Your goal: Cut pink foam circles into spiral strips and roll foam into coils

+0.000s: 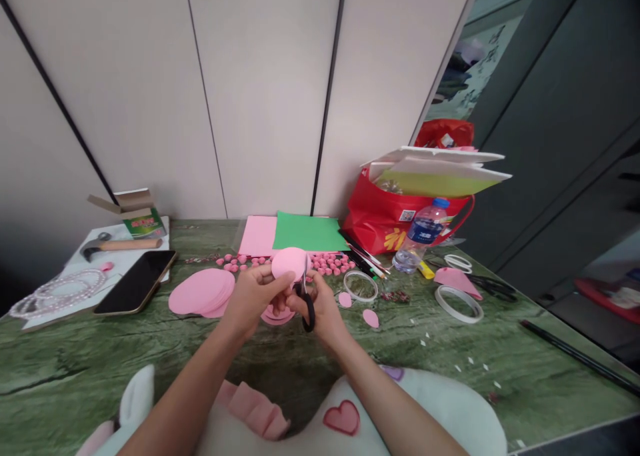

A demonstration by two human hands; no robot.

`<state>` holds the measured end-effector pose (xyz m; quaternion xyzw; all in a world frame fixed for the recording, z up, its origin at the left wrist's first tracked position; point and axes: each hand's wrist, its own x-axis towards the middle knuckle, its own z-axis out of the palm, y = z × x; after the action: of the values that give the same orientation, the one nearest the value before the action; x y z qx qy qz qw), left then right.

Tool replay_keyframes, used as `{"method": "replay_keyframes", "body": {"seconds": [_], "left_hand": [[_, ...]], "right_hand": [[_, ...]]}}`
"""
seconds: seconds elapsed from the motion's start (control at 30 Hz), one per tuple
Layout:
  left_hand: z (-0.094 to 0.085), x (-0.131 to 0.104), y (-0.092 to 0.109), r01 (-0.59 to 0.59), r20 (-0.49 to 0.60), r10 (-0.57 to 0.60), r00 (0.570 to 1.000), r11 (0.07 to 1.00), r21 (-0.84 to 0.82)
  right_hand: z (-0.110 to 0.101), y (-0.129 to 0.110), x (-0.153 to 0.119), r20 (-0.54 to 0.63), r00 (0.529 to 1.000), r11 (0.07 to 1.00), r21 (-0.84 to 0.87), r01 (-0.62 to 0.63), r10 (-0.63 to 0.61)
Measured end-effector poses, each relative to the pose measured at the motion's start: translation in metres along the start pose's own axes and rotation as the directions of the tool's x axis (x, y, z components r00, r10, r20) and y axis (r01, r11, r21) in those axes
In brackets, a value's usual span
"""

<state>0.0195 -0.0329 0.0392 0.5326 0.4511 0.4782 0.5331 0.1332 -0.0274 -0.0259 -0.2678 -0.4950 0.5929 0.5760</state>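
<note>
My left hand (256, 295) pinches a pink paper circle (289, 263) by its lower left edge, holding it up above the table. In my right hand (323, 304) are black-handled scissors (309, 311), their blades pointing up at the circle's right side. Whether the blades are cutting into the paper I cannot tell. Below my hands lies a small stack of pink circles (277, 316), partly hidden by them. To the left is a fanned stack of larger pink circles (200, 292). Two small pink petal-shaped pieces (371, 319) rest to the right.
Several pink balls (333, 265) lie behind my hands, before green paper (307, 233). A red bag (373, 209) and a water bottle (425, 236) stand back right, with tape rolls (459, 304) nearby. At left are a phone (137, 283) and a hammer (120, 245).
</note>
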Motion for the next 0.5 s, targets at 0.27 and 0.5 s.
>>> {"method": "replay_keyframes", "body": {"seconds": [0.27, 0.5], "left_hand": [[-0.0037, -0.0001, -0.0041, -0.027, 0.000, 0.027, 1.000, 0.999, 0.039], [-0.0061, -0.0004, -0.0049, -0.020, 0.001, 0.020, 1.000, 0.999, 0.035]], "right_hand": [[0.0022, -0.0097, -0.0017, -0.019, 0.998, 0.998, -0.019, -0.057, 0.057], [0.0023, -0.0096, -0.0030, -0.023, 0.998, 0.995, -0.086, -0.059, 0.058]]}}
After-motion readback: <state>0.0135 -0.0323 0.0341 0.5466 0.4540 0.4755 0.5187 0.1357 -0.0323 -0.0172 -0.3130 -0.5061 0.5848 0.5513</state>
